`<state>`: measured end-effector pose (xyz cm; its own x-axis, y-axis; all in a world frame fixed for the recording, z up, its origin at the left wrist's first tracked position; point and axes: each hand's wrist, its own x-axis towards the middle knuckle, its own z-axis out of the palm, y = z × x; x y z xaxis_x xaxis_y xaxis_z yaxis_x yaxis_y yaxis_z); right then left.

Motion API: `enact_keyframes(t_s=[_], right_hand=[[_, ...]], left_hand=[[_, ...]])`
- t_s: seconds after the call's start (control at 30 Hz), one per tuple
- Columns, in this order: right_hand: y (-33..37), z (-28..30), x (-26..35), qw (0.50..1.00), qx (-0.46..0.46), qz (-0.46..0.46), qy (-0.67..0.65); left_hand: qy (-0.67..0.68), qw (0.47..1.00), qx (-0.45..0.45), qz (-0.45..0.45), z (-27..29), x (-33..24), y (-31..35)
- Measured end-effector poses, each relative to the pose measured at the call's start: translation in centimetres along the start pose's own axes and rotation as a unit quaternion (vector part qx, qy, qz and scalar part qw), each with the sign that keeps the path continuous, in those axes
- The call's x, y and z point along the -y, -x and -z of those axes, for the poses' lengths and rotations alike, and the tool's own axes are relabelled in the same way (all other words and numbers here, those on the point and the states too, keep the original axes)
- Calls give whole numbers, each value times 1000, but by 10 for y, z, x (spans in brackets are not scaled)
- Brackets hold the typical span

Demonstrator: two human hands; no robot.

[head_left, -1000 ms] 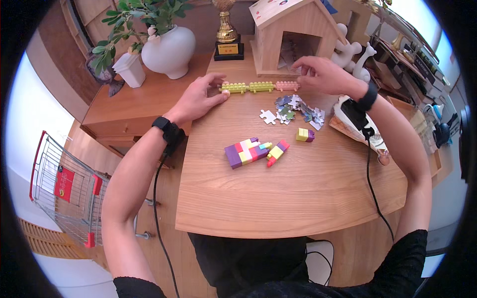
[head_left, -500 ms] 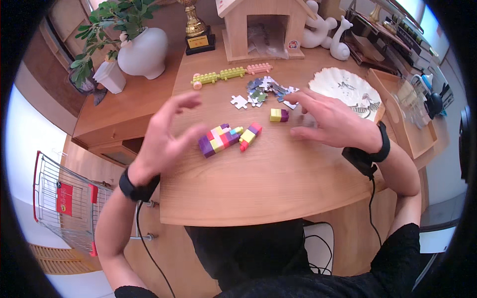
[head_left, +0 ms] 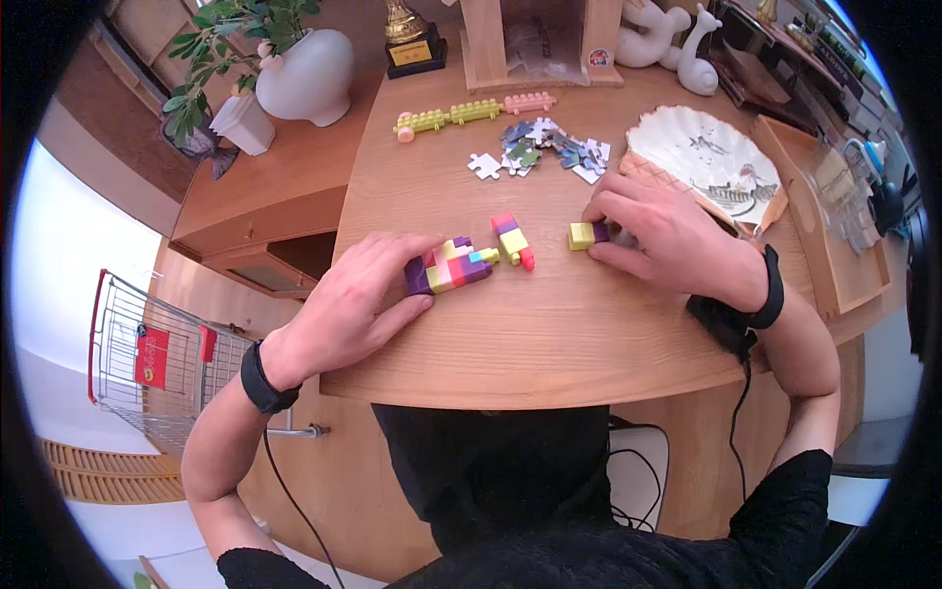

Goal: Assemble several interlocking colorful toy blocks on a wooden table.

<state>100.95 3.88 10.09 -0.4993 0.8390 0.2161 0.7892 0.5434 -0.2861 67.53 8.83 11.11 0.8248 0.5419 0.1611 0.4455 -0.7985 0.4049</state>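
My left hand (head_left: 348,299) is closed around the left end of a flat assembly of toy building blocks (head_left: 453,272), in purple, yellow, pink and red. Its thumb lies along the near side and the index finger along the far side. My right hand (head_left: 657,228) pinches a small yellow-and-purple block piece (head_left: 583,237) between thumb and fingers, hiding part of the purple end. A short block stack (head_left: 511,240) in red, purple, yellow and pink lies between the hands, close to the assembly and touched by neither hand.
Loose jigsaw pieces (head_left: 545,147) lie behind the blocks, with a green-and-pink block train (head_left: 471,112) beyond. A scalloped dish (head_left: 702,162) and a wooden tray (head_left: 814,231) stand at the right. At the back are a toy house (head_left: 481,54) and a trophy (head_left: 412,44).
My left hand has come down onto the block assembly. My right hand has closed on the small block piece. The short stack has turned, and the view has shifted.
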Motion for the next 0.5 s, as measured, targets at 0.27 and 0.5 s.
enact_keyframes(t_s=[0.27,0.5], right_hand=[[1,0,3,999,8,30,-31],[-3,-2,6,998,23,25,-59]], left_hand=[[36,996,44,62,6,-22,29],[-1,988,-130,87,-41,-45,44]])
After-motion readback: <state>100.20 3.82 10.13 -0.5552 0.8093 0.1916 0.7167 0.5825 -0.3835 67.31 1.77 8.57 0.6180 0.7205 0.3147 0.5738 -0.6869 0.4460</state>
